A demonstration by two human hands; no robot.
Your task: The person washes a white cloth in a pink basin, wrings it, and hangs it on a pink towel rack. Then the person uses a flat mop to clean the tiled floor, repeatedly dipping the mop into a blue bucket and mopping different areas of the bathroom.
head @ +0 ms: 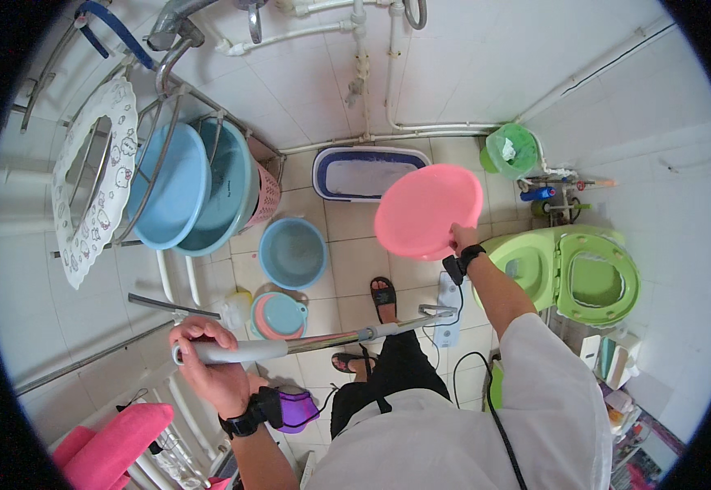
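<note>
My left hand (211, 364) is closed around the grey grip of a mop (331, 340), whose metal pole slants across to a flat mop head (449, 306) at the right. By its near rim, my right hand (464, 237) holds a pink plastic basin (428, 208) above the tiled floor. Beyond that basin lies a white and dark-blue oblong tub (371, 174) against the wall. A round blue basin (293, 254) with a greyish inside stands on the floor left of my feet. Nearer to me are a smaller light-blue basin and a pink one (279, 315), nested together.
Large blue basins (172, 187) hang on a metal rack at the left, above a pink basket (267, 195). A green toilet (524, 269) and a green lined bin (511, 151) stand at the right. A purple object (297, 410) and black cables (493, 392) are near me.
</note>
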